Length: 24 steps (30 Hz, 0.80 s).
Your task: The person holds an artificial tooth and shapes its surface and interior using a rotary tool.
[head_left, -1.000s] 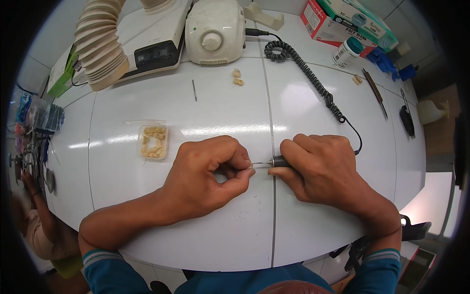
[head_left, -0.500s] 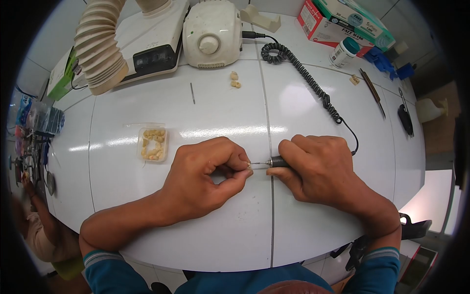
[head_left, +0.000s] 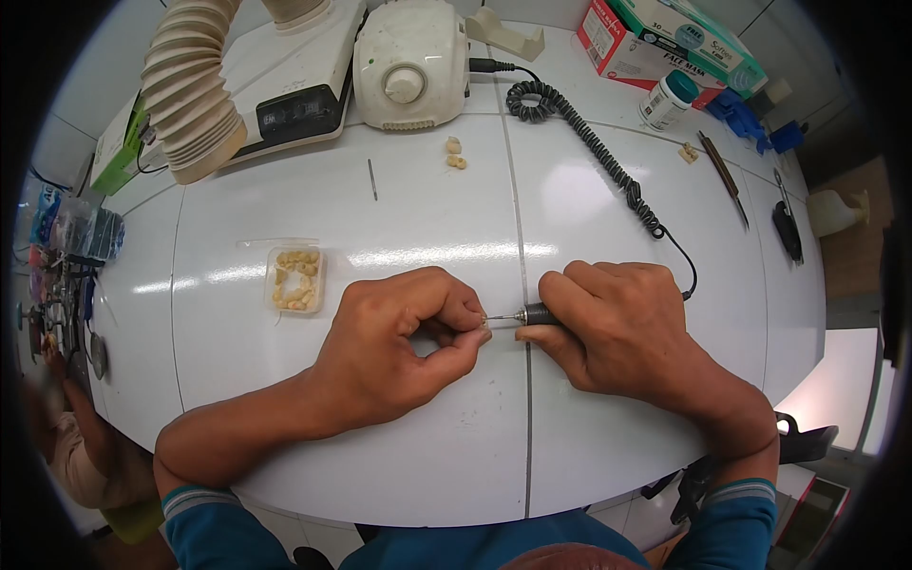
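Note:
My left hand (head_left: 408, 342) pinches a small yellowish tooth-like piece (head_left: 483, 321) between thumb and fingertips; most of it is hidden by them. In my right hand (head_left: 613, 323) is a dark rotary handpiece (head_left: 541, 314), held level and pointing left. Its thin metal bur (head_left: 502, 317) reaches to the piece, and the tip appears to touch it. To the left of my left hand stands a clear plastic box (head_left: 274, 302) with several similar yellowish pieces inside. A few more tooth-like pieces (head_left: 455, 154) lie farther back on the table.
A coiled cord (head_left: 608, 161) runs from the handpiece to a white control unit (head_left: 403, 81). Behind on the left hangs a ribbed hose (head_left: 195, 90). A loose bur (head_left: 373, 180), a white jar (head_left: 667, 102), a brown-handled tool (head_left: 724, 180) and mask boxes (head_left: 665, 47) are on the table (head_left: 399, 475).
Almost nothing differs. The tooth-like piece seems slightly turned in my left fingertips, and my right hand with the handpiece has shifted very slightly left.

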Tool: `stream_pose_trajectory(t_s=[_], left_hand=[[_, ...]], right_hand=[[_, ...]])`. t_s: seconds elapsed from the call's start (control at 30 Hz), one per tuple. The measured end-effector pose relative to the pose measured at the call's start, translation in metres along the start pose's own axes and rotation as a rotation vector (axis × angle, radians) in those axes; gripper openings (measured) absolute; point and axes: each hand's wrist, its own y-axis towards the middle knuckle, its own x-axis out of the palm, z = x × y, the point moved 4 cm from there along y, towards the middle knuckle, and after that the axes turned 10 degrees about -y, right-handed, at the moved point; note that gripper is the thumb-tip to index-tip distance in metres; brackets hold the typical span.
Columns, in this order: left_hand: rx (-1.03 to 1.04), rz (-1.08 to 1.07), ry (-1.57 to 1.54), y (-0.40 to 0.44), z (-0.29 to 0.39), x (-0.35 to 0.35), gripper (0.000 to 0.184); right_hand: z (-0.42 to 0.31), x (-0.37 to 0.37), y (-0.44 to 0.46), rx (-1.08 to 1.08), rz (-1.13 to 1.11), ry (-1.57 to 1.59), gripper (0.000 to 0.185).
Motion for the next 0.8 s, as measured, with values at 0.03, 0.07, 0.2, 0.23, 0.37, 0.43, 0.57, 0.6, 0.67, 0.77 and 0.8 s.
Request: stream_pose_trajectory(t_s=[0.03, 0.07, 0.2, 0.23, 0.37, 0.43, 0.57, 0.6, 0.67, 0.77, 0.8], left_hand=[[-0.004, 0.0, -0.002, -0.0001, -0.0002, 0.0, 0.015], [-0.001, 0.0, 0.005, 0.0, -0.0002, -0.0001, 0.015], [-0.001, 0.001, 0.015, 0.0002, -0.0001, -0.0004, 0.016], [-0.003, 0.001, 0.013, 0.0002, -0.0001, -0.0002, 0.016], [-0.018, -0.004, 0.023, -0.0001, -0.0001, 0.0, 0.016], [-0.051, -0.023, 0.04, 0.0004, 0.0022, -0.0008, 0.015], [-0.147, 0.005, -0.082, 0.0016, -0.0011, -0.003, 0.017], [-0.156, -0.003, -0.086, 0.0012, -0.002, -0.0037, 0.018], [-0.185, -0.011, -0.099, 0.0009, -0.0021, -0.0055, 0.02], [-0.228, -0.017, -0.117, 0.0004, -0.0012, -0.0072, 0.021], [-0.221, -0.021, -0.113, 0.0016, -0.0013, -0.0084, 0.02]], right_hand=[[0.0001, 0.0, 0.0, 0.0, -0.001, 0.0, 0.043], [0.0002, 0.0002, 0.0, -0.001, -0.001, 0.0, 0.043], [-0.0001, 0.0007, 0.0, 0.009, -0.008, -0.012, 0.043], [0.0, 0.0006, -0.0002, 0.005, -0.009, -0.006, 0.043], [0.0007, 0.0003, -0.0002, 0.001, 0.006, 0.005, 0.042], [0.0015, 0.0, 0.0, 0.004, 0.023, 0.011, 0.041], [0.0047, 0.0002, -0.0024, 0.02, 0.047, 0.034, 0.041], [0.0049, 0.0007, -0.0034, 0.026, 0.05, 0.04, 0.04], [0.0062, 0.0021, -0.0048, 0.03, 0.054, 0.063, 0.04], [0.007, 0.0001, -0.0035, 0.034, 0.04, 0.074, 0.041], [0.0076, 0.0001, -0.0029, 0.035, 0.033, 0.073, 0.041]])
